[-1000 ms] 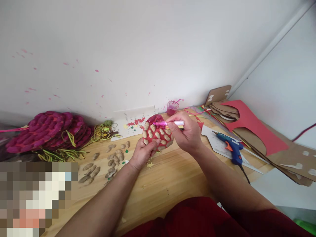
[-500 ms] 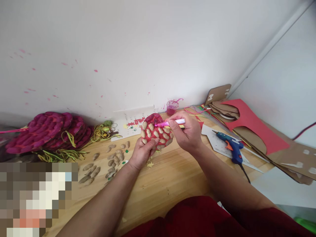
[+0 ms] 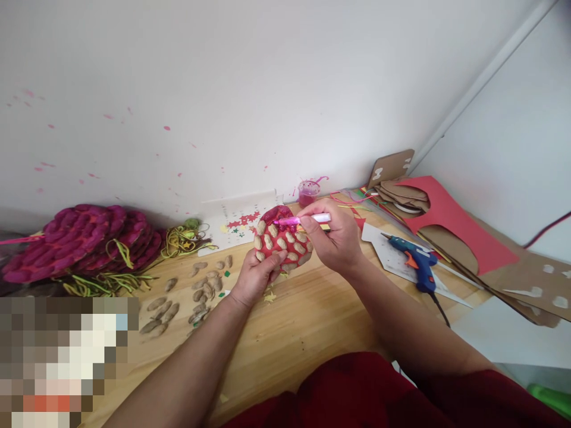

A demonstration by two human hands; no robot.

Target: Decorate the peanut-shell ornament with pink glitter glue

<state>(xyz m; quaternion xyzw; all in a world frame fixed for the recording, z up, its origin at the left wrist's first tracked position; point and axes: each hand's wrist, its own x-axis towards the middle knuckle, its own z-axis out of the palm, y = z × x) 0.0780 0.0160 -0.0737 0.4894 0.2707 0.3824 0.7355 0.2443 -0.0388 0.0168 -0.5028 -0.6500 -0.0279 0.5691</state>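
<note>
My left hand (image 3: 261,274) grips the lower left edge of a red disc (image 3: 281,242), its thumb lying across the front. Rows of peanuts in their shells cover the disc. Those at its top are wet magenta, and the rest are bare tan. My right hand (image 3: 334,238) pinches a white-handled paintbrush (image 3: 289,221), whose magenta-stained tip touches a peanut at the disc's upper left. Behind the disc stands a small clear cup (image 3: 309,193) of magenta paint. Loose peanuts (image 3: 203,288) lie on the table left of my left hand.
Magenta peanut-covered discs (image 3: 89,238) with yellow-green cords are piled at the left. Paper stars (image 3: 243,221) lie on a white sheet at the back. At the right are a blue glue gun (image 3: 417,261), its cord, red paper (image 3: 464,232) and cardboard (image 3: 392,166).
The brush tip has shifted slightly left across the peanuts near the top of the disc. My left hand keeps the same hold, and the view has turned a little.
</note>
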